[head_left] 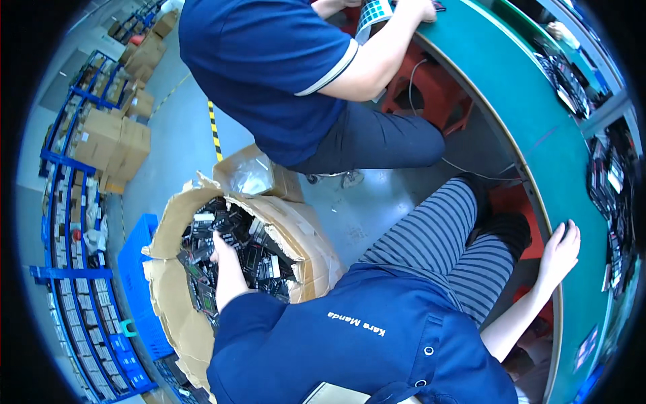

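Observation:
My left hand [223, 252] reaches into a large torn cardboard box [317, 250] on my left. Its fingers are among small flat black packages [250, 259], some with white labels. Most of those fingers are hidden, so whether they grip a package is unclear. My right hand [562, 250] lies on the green tabletop [580, 192] near its edge, fingers stretched out and apart, holding nothing. The nearest things to it are the black packages [614, 178] piled along the table's far right side.
Another person in a dark blue shirt [262, 74] sits ahead, holding a sheet with blue-green squares [374, 15]. A smaller carton [247, 174] stands behind the big box. A blue crate [137, 269] and blue shelving [74, 273] are at left. A red stool [420, 87] sits under the table.

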Demonstrator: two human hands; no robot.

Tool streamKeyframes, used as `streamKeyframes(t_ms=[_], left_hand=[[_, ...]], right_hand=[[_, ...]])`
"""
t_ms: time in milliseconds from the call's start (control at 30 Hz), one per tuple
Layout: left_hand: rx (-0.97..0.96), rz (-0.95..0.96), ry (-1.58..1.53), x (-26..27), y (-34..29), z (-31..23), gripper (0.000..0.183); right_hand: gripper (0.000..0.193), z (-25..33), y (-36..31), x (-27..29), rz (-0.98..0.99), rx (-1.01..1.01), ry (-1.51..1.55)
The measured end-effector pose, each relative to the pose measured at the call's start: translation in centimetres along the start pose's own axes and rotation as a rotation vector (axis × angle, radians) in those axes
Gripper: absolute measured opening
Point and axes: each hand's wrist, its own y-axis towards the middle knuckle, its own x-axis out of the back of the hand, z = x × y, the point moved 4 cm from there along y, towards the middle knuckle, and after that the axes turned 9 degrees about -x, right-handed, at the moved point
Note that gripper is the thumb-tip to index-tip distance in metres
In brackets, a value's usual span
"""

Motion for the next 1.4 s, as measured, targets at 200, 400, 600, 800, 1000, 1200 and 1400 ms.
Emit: streamKeyframes(t_ms=[200,400,600,800,1000,1200,1400], left_hand=[[-0.411,0.023,-0.743,7.8,-7.9,-8.7,0.06],[-1.396,0.274,-0.52,11.8,-24.1,-21.5,0.03],[-2.19,1.17,-0.54,8.7,-57.0,-23.0,0.051],[-2.679,1.448,-0.752,11.3,-82.8,-19.0,0.074],[-2.761,1.243,-0.868,11.3,-93.4,-9.5,0.086],[-2.526,1.404,-1.262,10.4,-91.4,-8.0,0.041],[-2.571,1.598,-1.208,8.7,-91.0,-6.5,0.031]], right_hand=[[0.039,0.2,-0.7,0.4,0.017,-0.074,-0.078],[0.042,-0.2,-0.9,4.2,0.117,0.104,0.164],[0.033,-6.6,-3.1,5.4,0.123,0.109,0.686],[0.014,-16.1,-5.8,9.4,0.001,-0.326,0.891],[0.012,-24.7,-6.8,11.8,-0.287,-0.466,0.622],[0.037,-30.9,-3.7,10.2,-0.372,-0.441,-0.076],[0.047,-31.3,-3.0,7.3,-0.001,-0.496,-0.197]])
